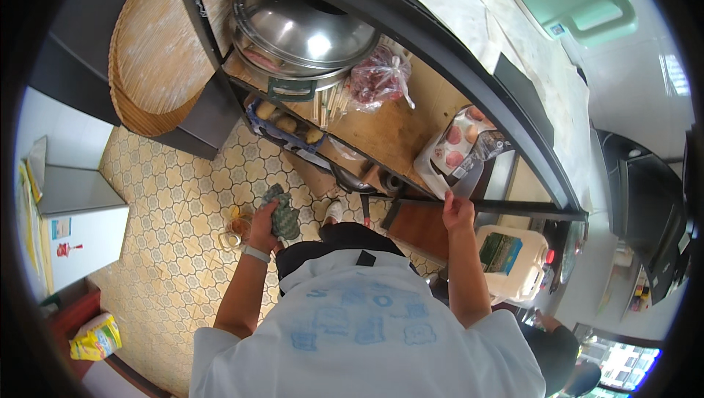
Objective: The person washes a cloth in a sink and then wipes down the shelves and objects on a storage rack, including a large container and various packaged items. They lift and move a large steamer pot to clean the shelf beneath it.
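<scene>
My left hand [263, 227] is closed around a crumpled green patterned cloth [282, 212], held above the tiled floor. My right hand [457, 212] pinches the near edge of a translucent plastic container [434, 177] on the shelf. A printed plastic package [461, 142] with round pink and orange pictures lies in that container. Further left on the same cardboard-covered shelf [385, 128] sit a knotted clear bag of dark red food [380, 76] and a large steel pan with a domed lid [308, 24].
Below the shelf is a box of potatoes [285, 124]. Round woven trays [159, 51] stand at upper left. A large plastic jug [514, 263] is right of my right arm. A glass jar [237, 228] stands on the floor by my left hand. Another person's arm [550, 337] shows at lower right.
</scene>
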Demonstrator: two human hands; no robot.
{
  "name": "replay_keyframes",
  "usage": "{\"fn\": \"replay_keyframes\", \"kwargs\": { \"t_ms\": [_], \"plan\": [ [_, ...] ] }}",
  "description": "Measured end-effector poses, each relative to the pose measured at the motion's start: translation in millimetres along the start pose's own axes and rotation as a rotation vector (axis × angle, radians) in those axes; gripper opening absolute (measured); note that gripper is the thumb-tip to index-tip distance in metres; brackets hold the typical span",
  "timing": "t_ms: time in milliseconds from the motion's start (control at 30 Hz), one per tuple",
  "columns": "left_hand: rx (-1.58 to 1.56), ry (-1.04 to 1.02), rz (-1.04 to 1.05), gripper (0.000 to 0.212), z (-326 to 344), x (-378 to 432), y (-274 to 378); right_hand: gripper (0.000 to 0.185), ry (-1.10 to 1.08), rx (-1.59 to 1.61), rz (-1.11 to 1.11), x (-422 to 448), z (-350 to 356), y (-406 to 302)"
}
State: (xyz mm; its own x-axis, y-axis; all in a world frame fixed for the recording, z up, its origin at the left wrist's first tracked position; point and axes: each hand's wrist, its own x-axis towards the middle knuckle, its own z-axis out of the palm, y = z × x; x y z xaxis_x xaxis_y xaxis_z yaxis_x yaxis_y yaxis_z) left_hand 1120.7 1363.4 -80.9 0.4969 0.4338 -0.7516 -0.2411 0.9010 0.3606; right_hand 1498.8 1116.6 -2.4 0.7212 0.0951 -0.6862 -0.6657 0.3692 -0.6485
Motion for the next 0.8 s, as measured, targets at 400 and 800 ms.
{"fn": "replay_keyframes", "kwargs": {
  "t_ms": [400, 800],
  "plan": [
    [0.233, -0.449, 0.06, 0.031, 124, -2, -15, 0.036, -0.553, -0.681, 0.07, -109, 104, 94],
    [0.214, -0.533, 0.091, 0.041, 147, -10, -8, 0.04, -0.414, -0.628, -0.609, -21, 182, 36]
  ]
}}
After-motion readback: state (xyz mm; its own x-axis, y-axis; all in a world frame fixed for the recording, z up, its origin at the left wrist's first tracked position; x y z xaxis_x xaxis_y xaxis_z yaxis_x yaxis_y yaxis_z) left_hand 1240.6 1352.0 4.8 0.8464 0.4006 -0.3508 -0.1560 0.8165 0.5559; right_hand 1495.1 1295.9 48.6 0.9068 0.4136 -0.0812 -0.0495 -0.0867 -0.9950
